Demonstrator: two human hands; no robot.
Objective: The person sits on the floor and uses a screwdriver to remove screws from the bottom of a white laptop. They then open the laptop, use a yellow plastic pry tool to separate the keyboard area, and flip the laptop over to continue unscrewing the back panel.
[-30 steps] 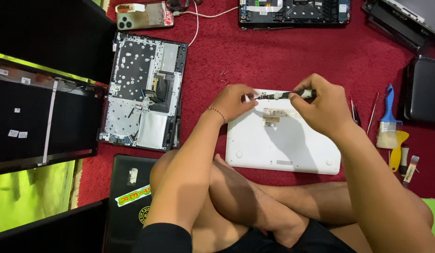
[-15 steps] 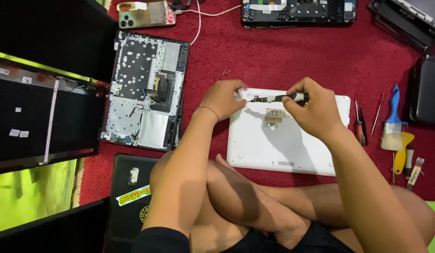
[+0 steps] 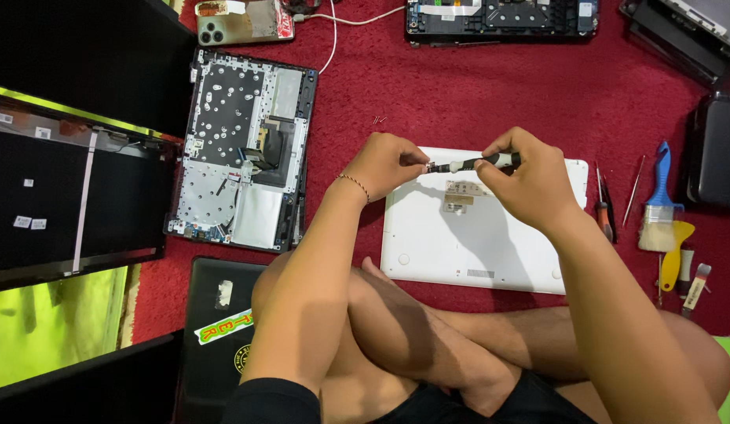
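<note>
Fingers of both hands pinch a slim black screwdriver [image 3: 473, 163] level above the white laptop base [image 3: 475, 235]: left hand [image 3: 387, 163] at its tip, right hand [image 3: 530, 180] closed round the handle.

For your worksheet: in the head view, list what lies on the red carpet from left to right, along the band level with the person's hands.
Black screen panel → opened laptop base → left hand → screwdriver held over the white laptop → right hand → red-handled tool → blue-handled brush → black case.
</note>
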